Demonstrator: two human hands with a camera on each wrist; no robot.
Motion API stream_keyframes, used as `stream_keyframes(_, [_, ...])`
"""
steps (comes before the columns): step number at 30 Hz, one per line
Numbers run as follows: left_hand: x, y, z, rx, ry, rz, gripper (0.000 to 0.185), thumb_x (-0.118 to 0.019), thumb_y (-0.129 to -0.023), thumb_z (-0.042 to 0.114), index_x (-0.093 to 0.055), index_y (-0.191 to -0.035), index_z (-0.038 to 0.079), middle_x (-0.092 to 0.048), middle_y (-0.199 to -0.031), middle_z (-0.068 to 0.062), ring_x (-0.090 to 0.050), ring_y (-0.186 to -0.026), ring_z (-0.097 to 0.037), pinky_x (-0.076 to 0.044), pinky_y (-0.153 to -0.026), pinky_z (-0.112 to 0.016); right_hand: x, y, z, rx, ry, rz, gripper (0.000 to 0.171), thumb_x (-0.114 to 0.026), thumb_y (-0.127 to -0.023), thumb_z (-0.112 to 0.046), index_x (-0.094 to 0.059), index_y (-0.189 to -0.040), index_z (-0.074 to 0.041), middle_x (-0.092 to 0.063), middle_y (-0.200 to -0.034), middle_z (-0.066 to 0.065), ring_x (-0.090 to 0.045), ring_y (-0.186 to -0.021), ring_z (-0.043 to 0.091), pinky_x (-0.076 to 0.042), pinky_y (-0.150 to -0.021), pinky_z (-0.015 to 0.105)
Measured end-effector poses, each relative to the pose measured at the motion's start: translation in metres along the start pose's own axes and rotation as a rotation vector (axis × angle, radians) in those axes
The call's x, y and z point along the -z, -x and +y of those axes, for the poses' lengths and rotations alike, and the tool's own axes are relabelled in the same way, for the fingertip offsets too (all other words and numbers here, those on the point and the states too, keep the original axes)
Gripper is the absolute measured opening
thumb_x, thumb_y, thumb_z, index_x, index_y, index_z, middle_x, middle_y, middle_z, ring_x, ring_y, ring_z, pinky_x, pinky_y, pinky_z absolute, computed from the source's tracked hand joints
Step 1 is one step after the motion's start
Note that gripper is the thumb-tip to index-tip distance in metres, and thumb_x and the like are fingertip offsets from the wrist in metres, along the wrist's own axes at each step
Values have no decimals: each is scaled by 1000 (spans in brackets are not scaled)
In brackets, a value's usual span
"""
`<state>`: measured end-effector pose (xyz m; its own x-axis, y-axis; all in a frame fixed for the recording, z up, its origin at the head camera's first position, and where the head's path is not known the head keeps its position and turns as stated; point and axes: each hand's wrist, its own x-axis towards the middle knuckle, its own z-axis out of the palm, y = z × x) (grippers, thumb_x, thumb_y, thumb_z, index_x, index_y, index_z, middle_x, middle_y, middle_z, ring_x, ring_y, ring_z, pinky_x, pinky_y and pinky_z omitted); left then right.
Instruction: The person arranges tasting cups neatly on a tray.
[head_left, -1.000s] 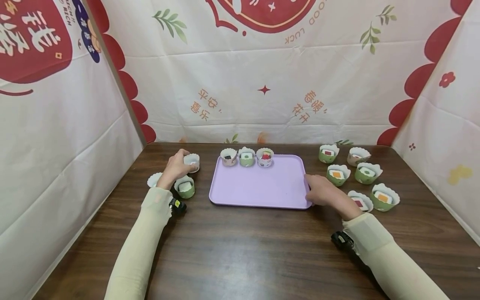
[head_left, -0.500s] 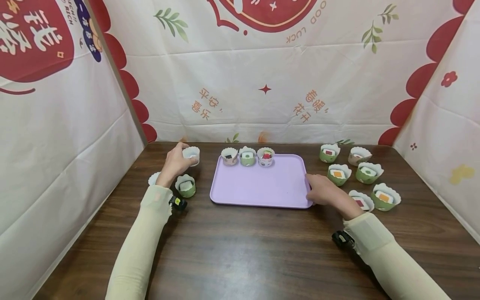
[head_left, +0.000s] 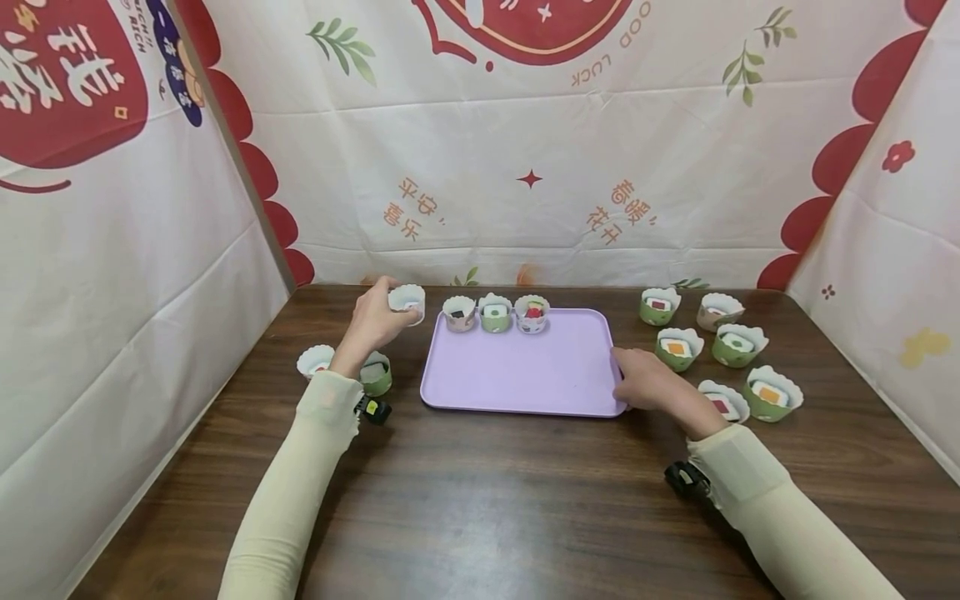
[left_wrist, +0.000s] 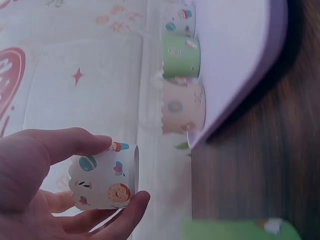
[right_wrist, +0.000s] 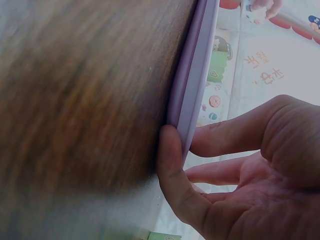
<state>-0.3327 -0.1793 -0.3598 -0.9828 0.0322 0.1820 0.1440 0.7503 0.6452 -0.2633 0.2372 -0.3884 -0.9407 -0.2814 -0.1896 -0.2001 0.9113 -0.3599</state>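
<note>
My left hand (head_left: 372, 323) grips a white paper baking cup (left_wrist: 102, 177) printed with sweets, thumb on one side and fingers on the other. It hangs left of the lilac tray (head_left: 517, 379), near the far left corner. Something pale lies inside this cup. Along the tray's far edge stand a pink cup (head_left: 459, 322), a green cup (head_left: 495, 322) and a white cup (head_left: 532, 324), each with a small piece inside. My right hand (head_left: 642, 380) pinches the tray's right edge; the right wrist view shows thumb and fingers on either side of the rim (right_wrist: 192, 85).
Left of the tray, a white cup (head_left: 313, 358) and a green cup (head_left: 377, 382) stand near my left wrist. Several filled cups stand right of the tray, among them a green one with an orange-topped piece (head_left: 768, 404). Fabric walls (head_left: 480, 225) surround the table.
My left hand has lifted the white cup and carried it rightward and slightly away, toward the tray's far left corner. My right hand stays on the tray's edge.
</note>
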Motion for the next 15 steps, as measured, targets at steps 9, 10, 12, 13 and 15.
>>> stream_keyframes(9, [-16,4,23,-57,20,-20,63,-77,-87,27,-52,-140,3,-59,-143,-22,-55,-131,-38,-49,-110,-52,0,-1,1,-6,3,-5,53,-67,-84,-1,-50,-132,16,-62,-105,27,-61,-83,30,-55,-61,31])
stream_keyframes(10, [-19,4,26,-64,25,-26,63,-77,-87,27,-52,-140,3,-59,-142,-21,-56,-130,-38,-49,-110,-51,0,-1,1,-5,3,-7,55,-67,-84,-1,-49,-133,17,-62,-107,29,-61,-84,30,-55,-62,31])
stream_keyframes(12, [-23,5,32,-81,42,-36,62,-78,-87,27,-53,-139,3,-62,-137,-20,-58,-126,-36,-50,-107,-50,0,-1,0,-6,3,-9,59,-67,-84,-1,-47,-137,17,-62,-112,31,-60,-86,31,-55,-62,31])
stream_keyframes(13, [-25,5,35,-87,51,-40,61,-78,-87,26,-53,-138,3,-64,-134,-19,-59,-123,-35,-51,-105,-49,1,-1,0,-7,2,-10,60,-67,-84,-1,-46,-138,18,-61,-114,32,-60,-87,31,-55,-63,31])
stream_keyframes(15, [-30,6,43,-103,65,-47,60,-79,-86,26,-55,-136,4,-66,-128,-16,-60,-117,-33,-52,-101,-47,1,-1,0,-11,1,-12,61,-67,-85,-1,-46,-138,18,-61,-114,31,-61,-87,31,-55,-63,31])
